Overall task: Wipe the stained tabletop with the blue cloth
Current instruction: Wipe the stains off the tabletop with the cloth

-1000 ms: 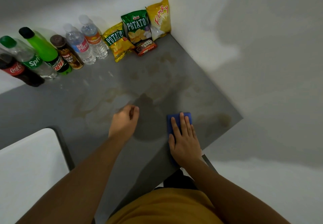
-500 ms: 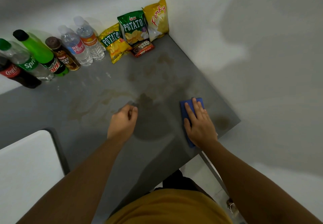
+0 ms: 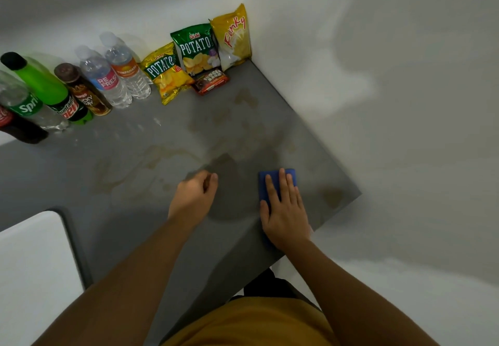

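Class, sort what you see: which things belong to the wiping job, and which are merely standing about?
Job:
blue cloth
right hand
stained tabletop

Standing about:
drink bottles
crisp bags
fudge bar
left hand, loosely curled, resting on the table

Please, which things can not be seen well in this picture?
- Blue cloth: mostly hidden under the right hand.
- Cola bottle: cut off by the left edge.
- Left hand: curled, palm down; anything inside it is hidden.
- Tabletop: near part covered by arms and shirt.
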`<state>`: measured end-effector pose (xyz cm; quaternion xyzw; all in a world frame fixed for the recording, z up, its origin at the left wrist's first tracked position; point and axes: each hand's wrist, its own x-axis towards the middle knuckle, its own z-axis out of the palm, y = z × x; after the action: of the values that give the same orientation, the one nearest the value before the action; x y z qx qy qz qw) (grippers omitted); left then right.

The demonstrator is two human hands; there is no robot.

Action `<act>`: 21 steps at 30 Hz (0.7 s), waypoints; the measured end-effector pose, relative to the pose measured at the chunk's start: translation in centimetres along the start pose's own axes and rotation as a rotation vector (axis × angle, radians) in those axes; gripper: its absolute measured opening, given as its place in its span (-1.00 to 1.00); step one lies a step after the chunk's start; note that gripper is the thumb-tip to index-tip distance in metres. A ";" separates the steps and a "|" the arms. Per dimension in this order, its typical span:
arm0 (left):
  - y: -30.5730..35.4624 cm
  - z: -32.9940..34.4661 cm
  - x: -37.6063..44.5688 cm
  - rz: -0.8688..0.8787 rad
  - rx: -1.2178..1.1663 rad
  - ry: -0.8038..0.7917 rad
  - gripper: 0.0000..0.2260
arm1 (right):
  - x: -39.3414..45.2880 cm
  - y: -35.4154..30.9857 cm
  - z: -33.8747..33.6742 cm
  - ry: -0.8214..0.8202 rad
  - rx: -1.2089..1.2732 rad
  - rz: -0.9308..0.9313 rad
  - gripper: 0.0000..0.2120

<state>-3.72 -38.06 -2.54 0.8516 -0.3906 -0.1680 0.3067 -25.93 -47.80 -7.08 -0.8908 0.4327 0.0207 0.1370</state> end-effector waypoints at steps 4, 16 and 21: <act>0.5 0.1 0.1 0.010 0.018 -0.011 -0.68 | 2.7 2.3 -1.5 0.028 0.010 -0.064 -0.39; 0.9 0.0 0.2 0.016 0.016 -0.029 -0.68 | 1.9 8.2 -3.0 0.140 0.012 0.233 -0.41; 1.1 -0.1 0.4 0.009 0.003 -0.035 -0.67 | -0.6 6.8 -1.8 0.100 0.035 0.374 -0.37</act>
<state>-4.02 -38.86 -1.76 0.8473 -0.3999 -0.1807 0.2991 -31.79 -51.81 -6.76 -0.7922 0.5974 -0.0059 0.1244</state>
